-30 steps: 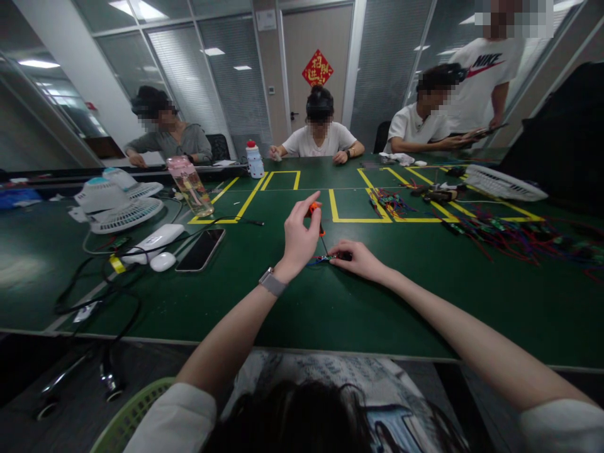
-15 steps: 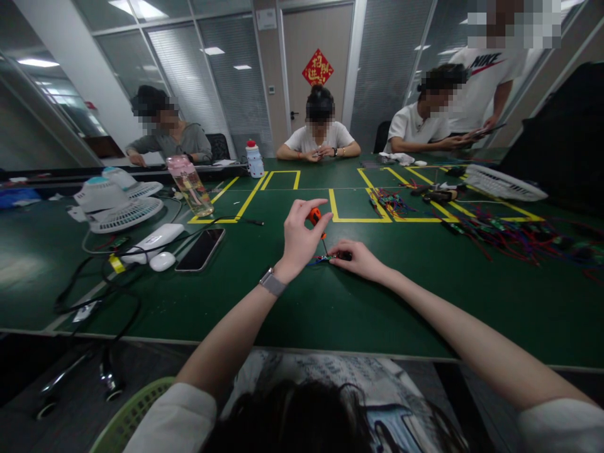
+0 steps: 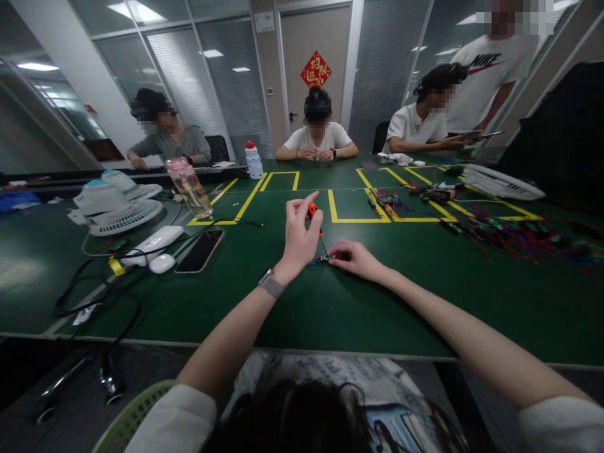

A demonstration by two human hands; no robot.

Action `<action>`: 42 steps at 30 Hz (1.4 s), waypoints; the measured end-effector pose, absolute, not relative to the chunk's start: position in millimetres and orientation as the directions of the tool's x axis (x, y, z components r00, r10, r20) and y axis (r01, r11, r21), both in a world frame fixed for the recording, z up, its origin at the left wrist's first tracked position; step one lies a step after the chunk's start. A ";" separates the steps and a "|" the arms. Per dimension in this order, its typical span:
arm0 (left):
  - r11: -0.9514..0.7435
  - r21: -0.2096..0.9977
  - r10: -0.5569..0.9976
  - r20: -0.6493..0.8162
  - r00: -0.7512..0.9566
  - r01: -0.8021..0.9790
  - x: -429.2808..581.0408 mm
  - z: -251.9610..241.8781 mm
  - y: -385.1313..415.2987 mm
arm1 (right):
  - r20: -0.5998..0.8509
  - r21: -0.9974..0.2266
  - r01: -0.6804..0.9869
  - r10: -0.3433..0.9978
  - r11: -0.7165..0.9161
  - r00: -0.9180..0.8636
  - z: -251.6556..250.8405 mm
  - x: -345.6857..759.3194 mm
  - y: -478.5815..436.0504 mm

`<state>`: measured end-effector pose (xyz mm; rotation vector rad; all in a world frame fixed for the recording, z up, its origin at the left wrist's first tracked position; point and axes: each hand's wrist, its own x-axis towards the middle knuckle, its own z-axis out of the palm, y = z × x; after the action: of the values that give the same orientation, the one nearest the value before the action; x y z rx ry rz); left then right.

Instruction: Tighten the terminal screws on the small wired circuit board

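My left hand (image 3: 302, 234) is closed around the orange-and-black handle of a screwdriver (image 3: 312, 211), which leans slightly with its thin shaft pointing down. The shaft's tip meets a small circuit board (image 3: 323, 258) with coloured wires, lying on the green table. Fingers of my right hand (image 3: 355, 258) pinch the board's right end and hold it against the tabletop. A dark part shows under that hand, too small to name. Part of the screwdriver handle is hidden behind my left fingers.
Left of my hands lie a phone (image 3: 200, 251), a white mouse-like case (image 3: 162, 262), cables, white fans (image 3: 120, 214) and a pink-capped bottle (image 3: 189, 189). Heaps of wired boards (image 3: 528, 236) and a white keyboard (image 3: 503, 182) are at the right. Several people are across the table.
My left fingers have shifted around the screwdriver handle, the index finger now raised, and the handle tilts a little further left. My right hand stays on the board.
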<state>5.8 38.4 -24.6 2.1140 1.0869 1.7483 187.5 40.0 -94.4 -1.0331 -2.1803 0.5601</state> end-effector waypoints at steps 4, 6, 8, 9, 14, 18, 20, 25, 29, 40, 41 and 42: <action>-0.739 0.594 0.648 0.756 0.095 0.317 7.0 -25.7 39.0 | 0.376 -0.615 0.515 0.796 0.598 -0.475 -94.4 187.2 40.0; -0.738 0.556 0.621 0.781 0.062 0.383 7.1 -24.3 37.2 | 0.372 -0.611 0.521 0.797 0.596 -0.476 -94.2 187.1 39.8; -0.732 0.524 0.598 0.800 0.042 0.436 6.6 -22.3 35.3 | 0.372 -0.613 0.520 0.798 0.594 -0.474 -94.1 187.0 39.6; -0.731 0.523 0.596 0.802 0.038 0.439 6.2 -21.7 34.9 | 0.373 -0.617 0.517 0.798 0.594 -0.473 -94.0 186.9 39.4; -0.737 0.625 0.657 0.752 0.058 0.258 6.3 -25.4 38.9 | 0.373 -0.623 0.509 0.798 0.594 -0.474 -93.9 187.1 39.2; -0.728 0.640 0.668 0.743 0.044 0.246 6.9 -26.7 39.3 | 0.370 -0.612 0.520 0.797 0.595 -0.477 -93.3 187.2 39.1; -0.731 0.588 0.637 0.770 0.039 0.346 5.9 -24.6 38.2 | 0.368 -0.609 0.523 0.797 0.596 -0.479 -93.1 187.1 39.0; -0.725 0.601 0.647 0.762 0.033 0.336 4.4 -22.8 39.6 | 0.366 -0.606 0.526 0.796 0.597 -0.482 -93.0 186.6 38.5; -0.729 0.655 0.674 0.737 0.044 0.199 6.6 -24.6 39.6 | 0.371 -0.596 0.538 0.798 0.597 -0.475 -92.1 186.3 37.4; -0.754 0.571 0.601 0.799 -0.010 0.324 4.3 -20.0 36.7 | 0.382 -0.595 0.540 0.801 0.595 -0.462 -92.6 186.3 36.8; -0.753 0.571 0.600 0.800 -0.016 0.328 4.5 -19.9 36.7 | 0.381 -0.597 0.539 0.801 0.595 -0.462 -92.8 186.3 36.9; -0.747 0.571 0.601 0.799 -0.022 0.340 4.8 -19.9 36.7 | 0.379 -0.599 0.538 0.802 0.593 -0.462 -92.9 186.4 37.0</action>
<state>4.8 36.7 -19.9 2.0403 1.0026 1.8544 186.4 37.0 -92.9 -1.0572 -2.1766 0.5295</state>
